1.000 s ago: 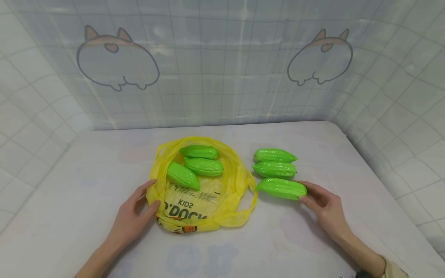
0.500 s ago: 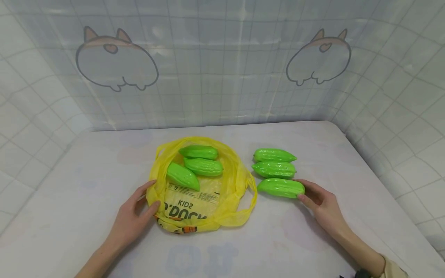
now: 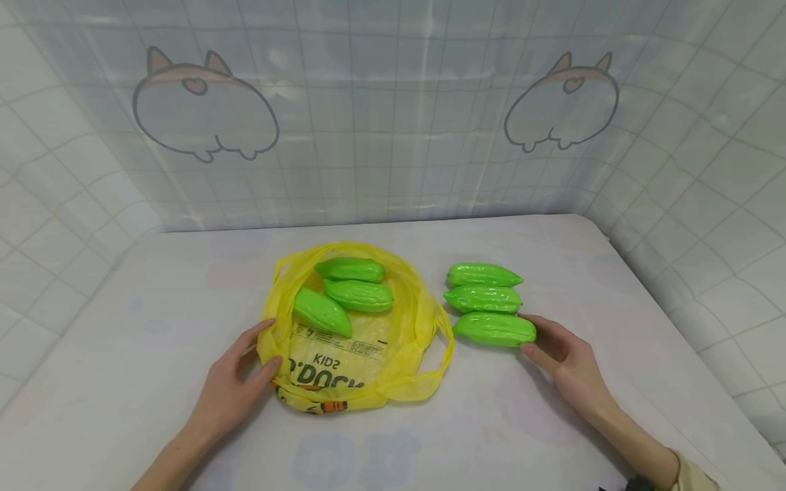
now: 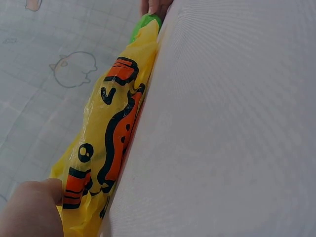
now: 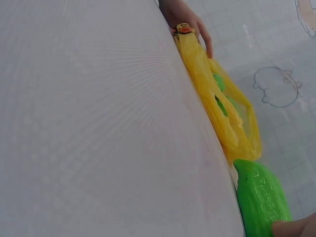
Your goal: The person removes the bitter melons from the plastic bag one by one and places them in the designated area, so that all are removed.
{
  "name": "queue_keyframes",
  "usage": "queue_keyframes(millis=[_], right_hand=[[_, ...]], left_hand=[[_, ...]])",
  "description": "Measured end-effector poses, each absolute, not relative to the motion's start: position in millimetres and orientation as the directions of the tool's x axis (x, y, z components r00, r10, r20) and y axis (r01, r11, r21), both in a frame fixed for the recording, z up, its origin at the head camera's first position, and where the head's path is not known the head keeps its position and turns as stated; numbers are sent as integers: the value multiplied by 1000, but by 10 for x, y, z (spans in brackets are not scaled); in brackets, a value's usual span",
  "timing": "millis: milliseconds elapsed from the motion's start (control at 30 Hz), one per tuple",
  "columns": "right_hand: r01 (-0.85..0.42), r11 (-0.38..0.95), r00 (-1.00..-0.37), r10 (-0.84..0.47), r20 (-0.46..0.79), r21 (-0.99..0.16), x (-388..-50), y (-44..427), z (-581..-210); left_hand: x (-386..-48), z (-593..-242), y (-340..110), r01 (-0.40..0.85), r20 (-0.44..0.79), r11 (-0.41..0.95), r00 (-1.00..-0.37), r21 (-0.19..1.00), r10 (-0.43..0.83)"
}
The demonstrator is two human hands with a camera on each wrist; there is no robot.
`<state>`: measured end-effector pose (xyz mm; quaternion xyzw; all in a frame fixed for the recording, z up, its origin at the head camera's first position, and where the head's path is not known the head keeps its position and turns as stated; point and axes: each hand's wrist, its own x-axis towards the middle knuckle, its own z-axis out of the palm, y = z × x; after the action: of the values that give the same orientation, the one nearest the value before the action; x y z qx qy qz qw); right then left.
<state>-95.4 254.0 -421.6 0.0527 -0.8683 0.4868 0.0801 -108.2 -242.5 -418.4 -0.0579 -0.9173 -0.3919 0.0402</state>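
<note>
A yellow plastic bag [image 3: 402,368] lies with its mouth facing up, and three green ridged fruits, one of them at the left [image 3: 322,312], rest inside it. My left hand [image 3: 230,392] holds the bag's left rim between thumb and fingers. To the right of the bag, three more green fruits lie in a column: the far one [image 3: 483,275], the middle one [image 3: 483,299] and the near one [image 3: 495,329]. My right hand [image 3: 574,368] grips the right end of the near fruit, thumb in front and fingers behind. The right wrist view shows the thumb against this fruit [image 5: 261,200].
A pale table [image 3: 491,436] carries everything. Behind it hangs a tile-patterned sheet [image 3: 393,123] with two cartoon animal drawings, and similar surfaces rise at the left and right. One bag handle [image 3: 447,348] loops out close to the near fruit's left tip.
The near fruit has shifted slightly left and away from me with my right hand, closer against the middle one. My left hand and the bag have stayed in place.
</note>
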Motion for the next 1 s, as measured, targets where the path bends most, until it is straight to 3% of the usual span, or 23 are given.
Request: queue_keyframes(millis=[1000], right_hand=[[-146,538,-982,22,186,-830,-950,2546,-4240]], left_hand=[[-1077,-4177,-2426,134,118,685,-990,716,71]])
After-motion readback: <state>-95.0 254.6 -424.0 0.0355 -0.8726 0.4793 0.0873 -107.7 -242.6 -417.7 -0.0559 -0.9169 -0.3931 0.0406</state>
